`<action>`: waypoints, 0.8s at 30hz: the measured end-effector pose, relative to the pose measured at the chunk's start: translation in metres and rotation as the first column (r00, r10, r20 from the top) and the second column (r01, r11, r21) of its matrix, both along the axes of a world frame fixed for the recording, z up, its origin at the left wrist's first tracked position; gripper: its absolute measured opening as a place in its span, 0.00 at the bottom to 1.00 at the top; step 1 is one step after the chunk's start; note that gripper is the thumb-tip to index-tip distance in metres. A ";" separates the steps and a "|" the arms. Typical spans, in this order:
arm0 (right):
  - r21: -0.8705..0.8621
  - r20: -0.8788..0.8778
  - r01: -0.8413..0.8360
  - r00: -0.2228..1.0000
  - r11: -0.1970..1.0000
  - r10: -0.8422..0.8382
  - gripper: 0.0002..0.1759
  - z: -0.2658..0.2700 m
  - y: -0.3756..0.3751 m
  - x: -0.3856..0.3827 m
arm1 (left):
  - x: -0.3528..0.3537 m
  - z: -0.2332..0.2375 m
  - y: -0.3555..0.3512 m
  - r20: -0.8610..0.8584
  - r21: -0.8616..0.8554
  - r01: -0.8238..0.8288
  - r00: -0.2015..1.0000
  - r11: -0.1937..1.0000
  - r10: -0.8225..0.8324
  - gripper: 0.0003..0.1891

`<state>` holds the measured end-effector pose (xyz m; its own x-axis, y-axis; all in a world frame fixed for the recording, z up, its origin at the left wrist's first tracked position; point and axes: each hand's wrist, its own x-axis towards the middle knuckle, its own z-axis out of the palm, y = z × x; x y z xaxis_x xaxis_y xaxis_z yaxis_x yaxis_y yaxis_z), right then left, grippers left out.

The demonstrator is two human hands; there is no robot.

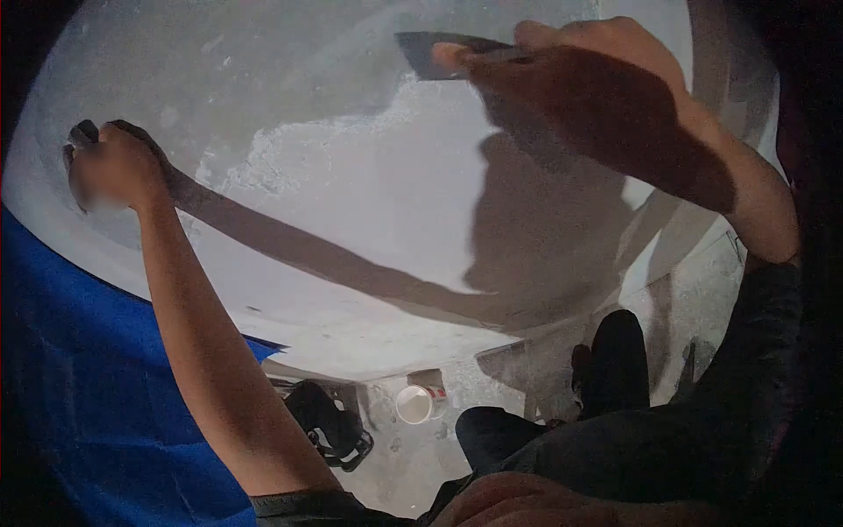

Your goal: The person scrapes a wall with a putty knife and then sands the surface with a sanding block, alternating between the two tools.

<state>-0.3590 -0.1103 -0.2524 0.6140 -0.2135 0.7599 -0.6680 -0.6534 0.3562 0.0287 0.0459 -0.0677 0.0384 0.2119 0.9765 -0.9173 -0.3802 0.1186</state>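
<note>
My right hand [588, 88] grips a putty knife [426, 54] with a wide dark blade, its edge close to or touching the wall. At the left, my left hand [123, 171] is closed around a dark object [83, 133] near the wall; blur and the fingers hide what kind it is. The wall [378, 176] has a smooth white coat on its lower part and bare grey above, with a ragged border between them. Shadows of my arms and head fall across the white coat.
Blue sheeting [97, 369] covers the lower left. On the concrete floor stands a white bucket [414, 404] with pale material inside. Beside it lies a black bag-like item [329, 426]. My dark-clothed knees [615, 364] are below the wall.
</note>
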 end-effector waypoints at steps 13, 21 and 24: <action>0.014 -0.044 -0.132 0.990 0.991 0.133 0.28 0.008 -0.003 0.010 | -0.002 0.000 0.002 -0.017 0.018 0.028 0.999 0.999 -0.028 0.35; 0.005 -0.042 -0.102 0.994 0.995 0.102 0.28 0.017 0.005 0.008 | 0.002 0.014 0.012 -0.002 -0.031 0.005 1.000 1.000 -0.005 0.35; 0.002 -0.082 -0.202 0.976 0.979 0.201 0.26 0.029 0.007 0.003 | -0.003 0.016 0.014 -0.018 -0.031 -0.006 1.000 1.000 0.005 0.35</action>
<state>-0.3557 -0.1032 -0.2234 0.7035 -0.0745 0.7068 -0.4914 -0.7694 0.4080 0.0261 0.0594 -0.0514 0.0541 0.2422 0.9687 -0.9128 -0.3813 0.1464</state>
